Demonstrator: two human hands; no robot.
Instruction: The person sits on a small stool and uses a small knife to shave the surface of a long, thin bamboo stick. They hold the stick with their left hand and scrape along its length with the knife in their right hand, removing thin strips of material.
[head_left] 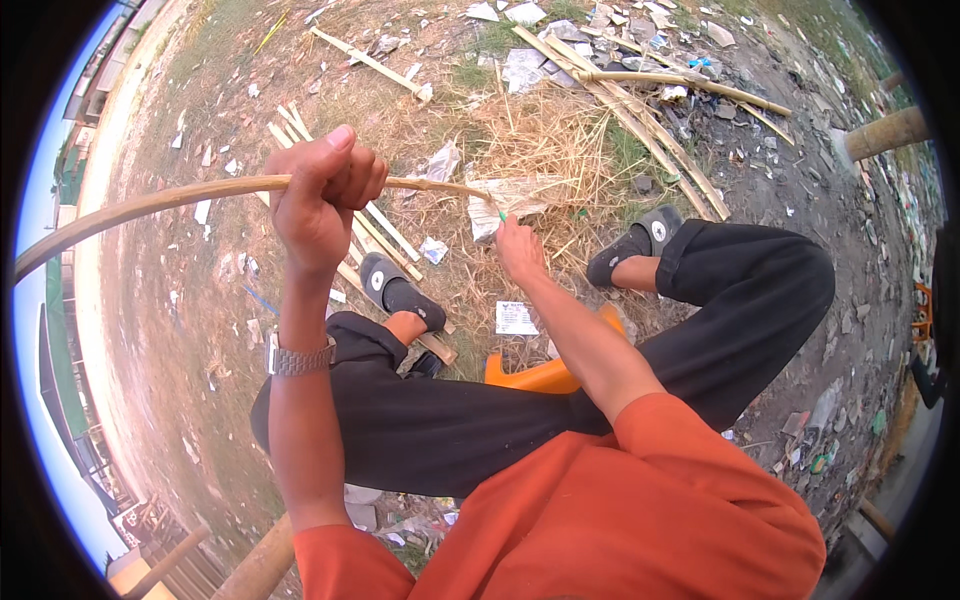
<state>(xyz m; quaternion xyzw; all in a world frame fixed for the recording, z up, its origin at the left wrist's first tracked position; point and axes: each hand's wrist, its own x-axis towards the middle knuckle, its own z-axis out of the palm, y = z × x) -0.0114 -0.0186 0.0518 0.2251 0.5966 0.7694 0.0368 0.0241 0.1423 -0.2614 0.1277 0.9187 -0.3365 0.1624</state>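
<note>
Head view shows me the left hand (325,195) clamped around a long stick (180,197) above the ground (190,400); the right hand (522,250) grips a small green thing (502,216) near its thin end. Probably trimming; next stroke needs steady bracing.

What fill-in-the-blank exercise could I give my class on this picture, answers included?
1. The left hand grips a curved wooden stick, while the ____ hand is by its far end.
2. Around the left wrist is a metal-banded ____.
3. The person's trousers are ____.

Missing words: right; watch; black.
</note>
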